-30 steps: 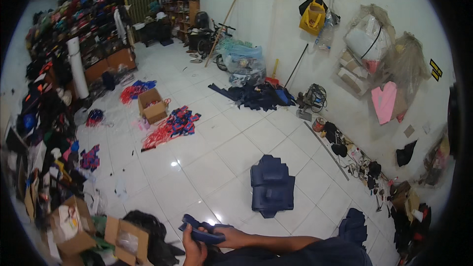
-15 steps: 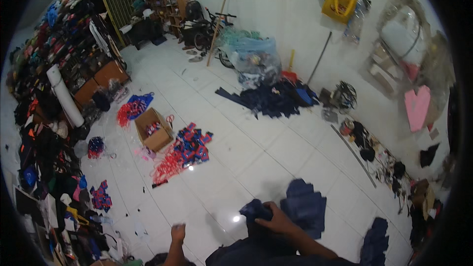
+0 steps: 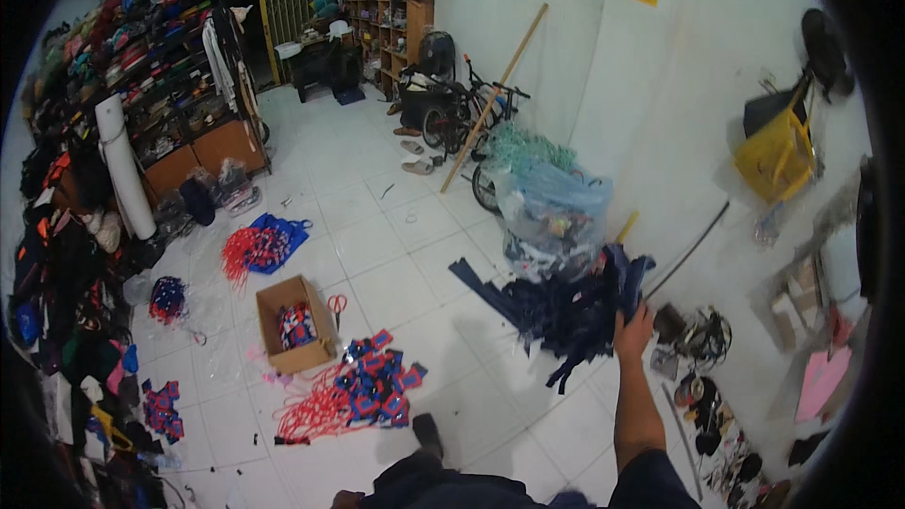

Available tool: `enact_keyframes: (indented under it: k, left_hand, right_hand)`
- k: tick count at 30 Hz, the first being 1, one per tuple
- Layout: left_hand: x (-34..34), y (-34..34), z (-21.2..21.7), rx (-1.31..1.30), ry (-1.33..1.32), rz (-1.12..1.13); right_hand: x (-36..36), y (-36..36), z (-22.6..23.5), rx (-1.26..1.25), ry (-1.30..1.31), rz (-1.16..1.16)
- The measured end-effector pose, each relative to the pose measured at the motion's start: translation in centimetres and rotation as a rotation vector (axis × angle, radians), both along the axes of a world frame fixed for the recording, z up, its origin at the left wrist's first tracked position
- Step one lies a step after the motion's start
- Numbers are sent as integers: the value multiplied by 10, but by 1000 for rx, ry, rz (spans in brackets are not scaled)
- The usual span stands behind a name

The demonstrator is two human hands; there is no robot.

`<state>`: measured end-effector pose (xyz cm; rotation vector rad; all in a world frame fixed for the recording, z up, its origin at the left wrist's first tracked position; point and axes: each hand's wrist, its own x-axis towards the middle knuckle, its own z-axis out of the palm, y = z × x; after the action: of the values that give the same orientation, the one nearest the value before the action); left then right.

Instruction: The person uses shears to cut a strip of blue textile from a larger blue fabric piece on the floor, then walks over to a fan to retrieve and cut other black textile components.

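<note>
My right arm reaches forward to the right, and my right hand [image 3: 633, 330] grips a folded dark navy cloth piece [image 3: 630, 281]. That piece is held over or against the right side of a heap of navy cloth strips and scraps [image 3: 561, 313] on the floor; whether it touches the heap I cannot tell. Only a small part of my left hand [image 3: 348, 500] shows at the lower edge, its fingers hidden. Dark clothing covers my lap, and one dark-covered foot [image 3: 427, 435] rests on the tiles.
Red-and-blue patches with red cords [image 3: 372, 391] lie before me, beside a cardboard box [image 3: 316, 358] and red scissors [image 3: 337, 305]. A stuffed plastic bag [image 3: 556, 212] stands behind the heap. A wooden pole [image 3: 500, 90] leans on the wall near a bicycle [image 3: 476, 123]. Piled fabrics [image 3: 85, 226] line the left.
My right hand has carried the navy cloth from close to my body out to the heap. My left hand has dropped to the lower edge. The view has shifted forward and right.
</note>
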<state>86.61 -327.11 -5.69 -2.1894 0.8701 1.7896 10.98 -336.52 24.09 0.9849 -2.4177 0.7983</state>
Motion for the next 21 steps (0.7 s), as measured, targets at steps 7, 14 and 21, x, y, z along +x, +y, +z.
enact_keyframes:
  k: [7, 14, 21]
  left_hand:
    - [-144, -380, 130, -639, 99, -36]
    - [-192, -640, 100, -823, 78, 72]
    - [-190, -762, 33, -246, 65, 28]
  right_hand:
    - [-5, 38, -218, 1008, -990, 54]
    - [16, -216, -231, 1131, -1168, 201]
    - [-124, -630, -224, 1000, -727, 405]
